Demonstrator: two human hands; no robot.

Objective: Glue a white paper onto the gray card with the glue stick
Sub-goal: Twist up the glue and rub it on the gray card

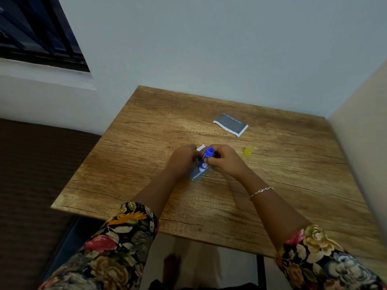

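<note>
A blue glue stick (205,159) stands tilted over a gray card (196,175) with white lettering at the middle of the wooden table. My right hand (225,159) grips the stick near its upper end. My left hand (184,159) rests on the card's left part, fingers pressing it down, and hides much of it. A white paper corner (201,147) peeks out beyond my left fingers. A second gray card with a white border (230,124) lies farther back on the right, untouched.
A small yellow cap (248,151) lies on the table (146,143) just right of my right hand. A light wall panel (364,153) borders the table's right edge. A wall and window stand behind; dark floor lies to the left.
</note>
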